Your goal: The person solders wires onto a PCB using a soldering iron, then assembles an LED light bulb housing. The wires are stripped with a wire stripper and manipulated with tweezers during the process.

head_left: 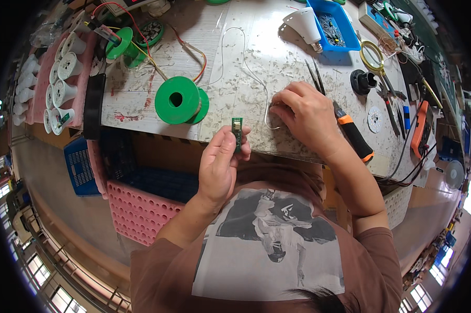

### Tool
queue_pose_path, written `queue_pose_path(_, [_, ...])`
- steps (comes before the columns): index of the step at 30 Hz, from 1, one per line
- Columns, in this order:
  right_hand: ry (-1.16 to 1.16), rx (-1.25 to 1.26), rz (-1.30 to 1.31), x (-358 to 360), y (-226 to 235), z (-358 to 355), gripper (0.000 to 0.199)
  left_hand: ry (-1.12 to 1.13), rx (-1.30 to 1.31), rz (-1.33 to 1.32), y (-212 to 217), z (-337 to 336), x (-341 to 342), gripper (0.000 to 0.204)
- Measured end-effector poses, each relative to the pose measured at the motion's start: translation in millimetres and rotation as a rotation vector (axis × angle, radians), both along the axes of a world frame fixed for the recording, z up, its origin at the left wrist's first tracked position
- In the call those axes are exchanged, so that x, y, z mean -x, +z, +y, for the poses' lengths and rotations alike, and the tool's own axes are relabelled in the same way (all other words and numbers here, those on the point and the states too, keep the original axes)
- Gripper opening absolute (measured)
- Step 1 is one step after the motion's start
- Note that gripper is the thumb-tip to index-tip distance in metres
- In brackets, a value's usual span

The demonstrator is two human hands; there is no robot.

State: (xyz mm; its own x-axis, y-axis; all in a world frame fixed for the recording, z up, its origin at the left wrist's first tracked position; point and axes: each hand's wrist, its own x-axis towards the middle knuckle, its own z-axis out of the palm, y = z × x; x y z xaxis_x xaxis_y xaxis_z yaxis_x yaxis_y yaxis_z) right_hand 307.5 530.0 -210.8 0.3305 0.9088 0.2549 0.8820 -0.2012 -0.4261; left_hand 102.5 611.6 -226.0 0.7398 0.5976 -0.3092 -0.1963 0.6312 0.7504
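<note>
While a small green circuit board (237, 133) is pinched upright in the left hand (219, 164) just off the worktop's (256, 68) front edge, the right hand (306, 117) is rested on that edge. Its fingers are pressed together on a thin wire (246, 60), near a green spool (179, 100).

A red-lit display (133, 4) sits at the bench's far left edge; no packages or labels show.

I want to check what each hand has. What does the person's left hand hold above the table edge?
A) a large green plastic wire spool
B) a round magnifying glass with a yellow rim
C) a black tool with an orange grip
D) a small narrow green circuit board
D: the left hand pinches a small narrow green circuit board upright between thumb and fingers, while the large green plastic wire spool lies on the table.
</note>
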Motion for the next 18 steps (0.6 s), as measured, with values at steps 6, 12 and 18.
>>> queue_pose_path(6, [-0.02,-0.093,0.041,-3,-3,-6,0.013,-0.075,-0.062,0.005,4,4,-9,0.035])
queue_pose_path(12, [-0.264,-0.274,1.327,-1,7,-41,0.013,-0.17,-0.374,0.108,8,1,-32,0.026])
queue_pose_path(18, [-0.24,-0.428,1.636,-9,7,-75,0.012,-0.119,-1.471,0.177,10,-4,-66,0.019])
